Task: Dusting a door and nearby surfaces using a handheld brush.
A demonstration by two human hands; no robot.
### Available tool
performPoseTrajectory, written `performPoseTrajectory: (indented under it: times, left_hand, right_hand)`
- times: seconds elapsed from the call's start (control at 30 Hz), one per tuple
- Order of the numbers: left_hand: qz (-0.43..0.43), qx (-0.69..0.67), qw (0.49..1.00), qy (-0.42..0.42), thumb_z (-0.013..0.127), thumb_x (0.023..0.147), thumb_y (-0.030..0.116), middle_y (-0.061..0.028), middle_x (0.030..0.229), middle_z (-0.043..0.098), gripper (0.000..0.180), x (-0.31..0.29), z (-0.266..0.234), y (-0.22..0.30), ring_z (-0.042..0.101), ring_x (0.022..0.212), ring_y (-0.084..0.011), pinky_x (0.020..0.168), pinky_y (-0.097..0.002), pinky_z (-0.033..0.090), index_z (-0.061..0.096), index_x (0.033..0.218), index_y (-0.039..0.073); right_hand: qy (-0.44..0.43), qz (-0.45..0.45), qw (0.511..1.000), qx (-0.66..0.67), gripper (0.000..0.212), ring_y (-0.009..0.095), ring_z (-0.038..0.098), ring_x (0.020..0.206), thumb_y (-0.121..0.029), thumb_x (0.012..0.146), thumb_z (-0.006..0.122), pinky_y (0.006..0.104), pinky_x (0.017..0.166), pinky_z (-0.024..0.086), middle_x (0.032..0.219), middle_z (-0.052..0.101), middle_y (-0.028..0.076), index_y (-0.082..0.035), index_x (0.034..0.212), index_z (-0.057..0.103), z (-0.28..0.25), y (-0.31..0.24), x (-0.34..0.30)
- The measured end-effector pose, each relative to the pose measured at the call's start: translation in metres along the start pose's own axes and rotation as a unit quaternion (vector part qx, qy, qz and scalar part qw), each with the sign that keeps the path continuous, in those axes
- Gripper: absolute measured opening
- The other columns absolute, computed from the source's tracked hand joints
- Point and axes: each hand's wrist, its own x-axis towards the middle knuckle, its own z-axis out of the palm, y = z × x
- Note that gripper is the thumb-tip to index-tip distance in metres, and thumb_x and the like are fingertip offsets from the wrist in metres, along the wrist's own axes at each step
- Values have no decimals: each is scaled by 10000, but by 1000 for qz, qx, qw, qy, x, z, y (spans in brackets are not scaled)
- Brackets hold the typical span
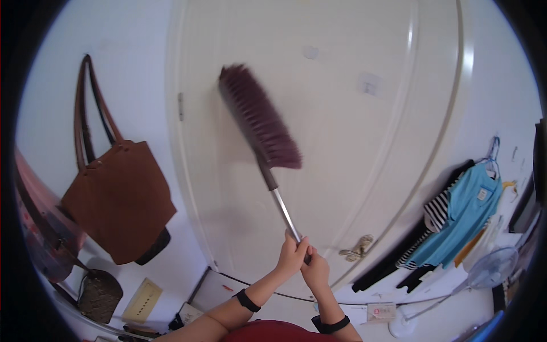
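A broom (pixel 264 122) with dense purple-brown bristles and a metal handle is raised in front of a cream door (pixel 342 142). Its head points up and to the left, slightly blurred. My left hand (pixel 292 255) wraps round the handle, just above my right hand (pixel 315 270), which is closed on the handle's lower end. Each wrist wears a black band. Whether the bristles touch the door, I cannot tell.
A brown tote bag (pixel 122 202) hangs on the left wall, beside a smaller dark bag (pixel 99 296). The door handle (pixel 357 248) juts out at the right. Clothes including a blue shirt (pixel 470 214) hang on the right wall above a standing fan (pixel 493 268).
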Motion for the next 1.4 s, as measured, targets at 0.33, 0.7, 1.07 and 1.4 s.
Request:
performPoseTrajectory:
  times: [0.33,0.7,1.07,1.4]
  left_hand:
    - [106,404,885,-207,532,914,418,-145,675,636,453,-16,150,15,633,628,-344,570,-400,488,476,1131,24]
    - [-1,121,976,-183,554,935,128,-56,715,590,156,-7,76,-2,634,676,-153,703,-326,537,442,972,26]
    - [-18,-35,996,78,480,981,135,-36,741,459,158,-10,-105,23,559,633,-132,722,-420,585,339,976,64]
    - [-6,49,999,-16,491,966,125,-50,696,503,158,20,-44,31,620,629,-173,595,-339,543,354,1000,53]
  right_hand:
    - [190,14,910,368,204,107,602,638,-113,868,588,254,530,469,754,630,52,23,1019,576,-78,94,-20]
    - [1,34,888,458,137,116,531,454,-107,853,591,244,394,404,629,553,43,-21,922,509,-43,45,-6]
    - [-286,18,909,304,189,129,543,444,-141,821,617,261,406,424,568,553,67,29,790,540,70,-58,12]
    - [-77,-13,919,386,195,118,566,499,-116,826,633,255,467,459,664,583,44,42,937,611,39,-37,17]
